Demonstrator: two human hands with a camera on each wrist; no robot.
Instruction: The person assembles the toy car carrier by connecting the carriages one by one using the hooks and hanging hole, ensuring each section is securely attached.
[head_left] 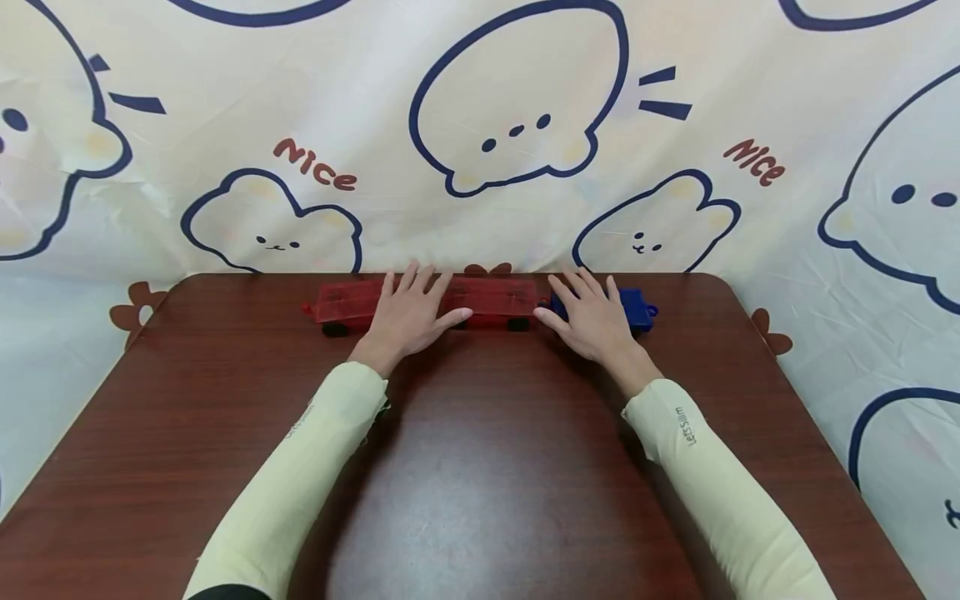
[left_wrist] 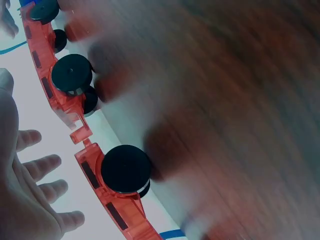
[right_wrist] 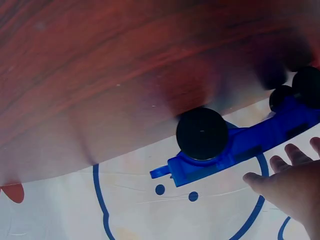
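Observation:
Two see-through red toy train cars on black wheels, the left red car (head_left: 345, 302) and the right red car (head_left: 498, 300), stand in a row along the table's far edge. A blue toy train car (head_left: 636, 310) continues the row at its right end. My left hand (head_left: 408, 321) is spread flat over the red cars and covers the place where they meet; in the left wrist view a red coupling (left_wrist: 81, 133) shows there. Over the blue car my right hand (head_left: 596, 325) lies with straight fingers, hiding its left part. Whether either palm touches the cars, I cannot tell.
The brown wooden table (head_left: 480, 467) reaches back to a white cartoon-printed cloth (head_left: 375, 100), which also hangs along both sides. Just behind the train cars, this cloth meets the table's far edge.

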